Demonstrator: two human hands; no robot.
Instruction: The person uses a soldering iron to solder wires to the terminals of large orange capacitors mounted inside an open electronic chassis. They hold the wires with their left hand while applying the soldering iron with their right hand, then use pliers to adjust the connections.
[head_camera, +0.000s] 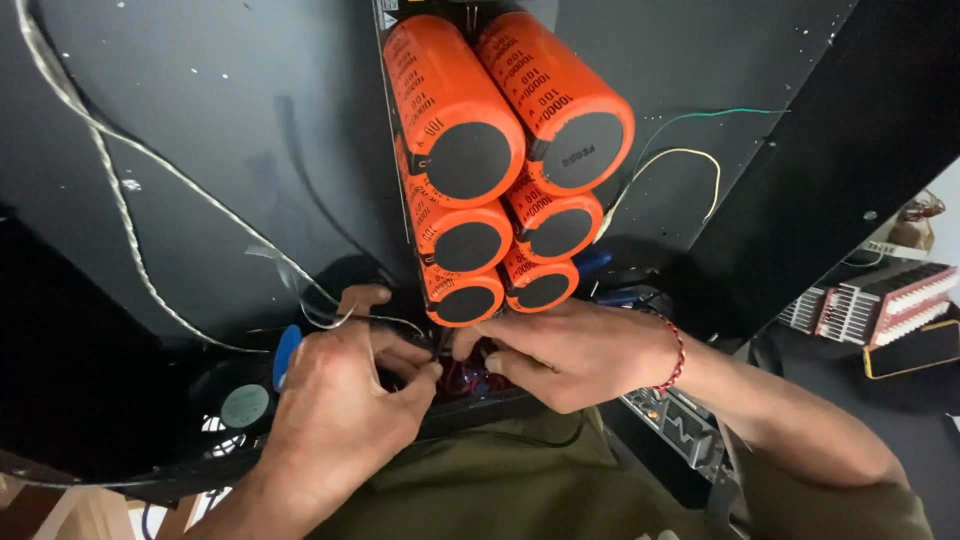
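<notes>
- Pinched between the thumb and fingers of my left hand (335, 395) is a thin silver wire (330, 318), looped just above my knuckles; behind that hand a blue tool handle (285, 352) sticks out, though I cannot tell whether my palm grips it.
- With my right hand (575, 355) I press the fingertips (478, 345) down into a cluster of thin red wires (462, 378) at the near edge of the board; the fingers are curled close together, and I cannot tell whether they hold anything.
- Both hands meet just below a bank of six orange cylindrical capacitors with dark grey end caps (500, 160), standing in two rows of three on a dark circuit board.
- Around my right wrist sits a red thread bracelet (677, 352).
- Behind everything lies a black metal chassis panel (200, 130); a twisted pale cable (110, 190) runs across it on my left, and thin green and yellow wires (690, 165) curve across it on my right.
- Near my left wrist a round black cooling fan with a pale green hub label (243, 405) is set into the chassis.
- Off to the far right, ribbed heat sinks in white and red (885, 300) rest well apart from my hands.
</notes>
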